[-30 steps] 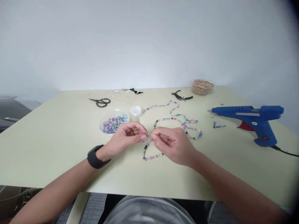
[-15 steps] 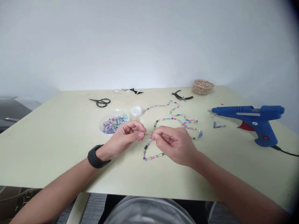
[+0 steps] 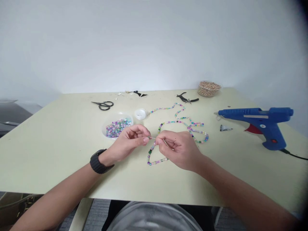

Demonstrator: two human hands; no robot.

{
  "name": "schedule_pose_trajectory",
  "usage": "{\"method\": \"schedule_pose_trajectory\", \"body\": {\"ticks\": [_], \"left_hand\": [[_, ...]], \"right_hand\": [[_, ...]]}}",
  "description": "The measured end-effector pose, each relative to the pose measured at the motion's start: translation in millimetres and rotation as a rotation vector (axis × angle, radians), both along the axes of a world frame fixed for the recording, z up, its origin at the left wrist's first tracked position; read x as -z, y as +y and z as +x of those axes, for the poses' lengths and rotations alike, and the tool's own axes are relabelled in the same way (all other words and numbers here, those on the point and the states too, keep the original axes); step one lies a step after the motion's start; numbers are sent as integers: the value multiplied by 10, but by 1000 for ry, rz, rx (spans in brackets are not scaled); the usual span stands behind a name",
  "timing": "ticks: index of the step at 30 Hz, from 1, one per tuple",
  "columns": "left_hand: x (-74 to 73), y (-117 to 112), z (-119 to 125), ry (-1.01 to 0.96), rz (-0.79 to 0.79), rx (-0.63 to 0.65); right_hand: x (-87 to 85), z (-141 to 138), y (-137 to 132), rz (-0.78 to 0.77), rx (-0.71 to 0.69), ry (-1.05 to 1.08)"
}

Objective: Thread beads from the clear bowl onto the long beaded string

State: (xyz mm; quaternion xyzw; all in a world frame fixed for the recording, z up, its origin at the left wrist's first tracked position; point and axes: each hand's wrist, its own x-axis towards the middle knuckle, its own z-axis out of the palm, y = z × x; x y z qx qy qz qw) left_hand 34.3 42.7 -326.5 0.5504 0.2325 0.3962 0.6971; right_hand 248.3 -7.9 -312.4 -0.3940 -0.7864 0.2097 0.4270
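My left hand (image 3: 131, 141) is closed in a pinch, thumb against forefinger, on a tiny bead (image 3: 149, 137). From the bead a thin, needle-like strand (image 3: 153, 138) runs to my right hand (image 3: 180, 149), whose thumb and forefinger are pinched on it. Whether it is a needle or stiff thread I cannot tell. A long string of coloured beads (image 3: 150, 151) loops over the table under and beyond my right hand, which hides part of it. Just behind my left hand stands a clear bowl (image 3: 104, 131) of loose purple, green and blue beads (image 3: 116, 127).
Beyond my hands are a small white spool (image 3: 141, 114), black scissors (image 3: 104, 105), black pliers (image 3: 186, 98) and a tub of brown pellets (image 3: 209, 89). A blue glue gun (image 3: 257, 117) with a cord lies at right, near a small patterned cone (image 3: 225, 128). Dark scraps (image 3: 139, 94) lie near the wall.
My right hand has shifted slightly left, so the strand showing between my fingertips is a little shorter. My left hand stays almost still, and the things on the table have not moved.
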Motion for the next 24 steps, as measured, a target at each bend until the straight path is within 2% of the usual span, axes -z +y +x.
{"method": "schedule_pose_trajectory", "body": {"ticks": [24], "left_hand": [[37,4,-13,36,54,48]], "right_hand": [[-4,-5,-5,-44,-43,7]]}}
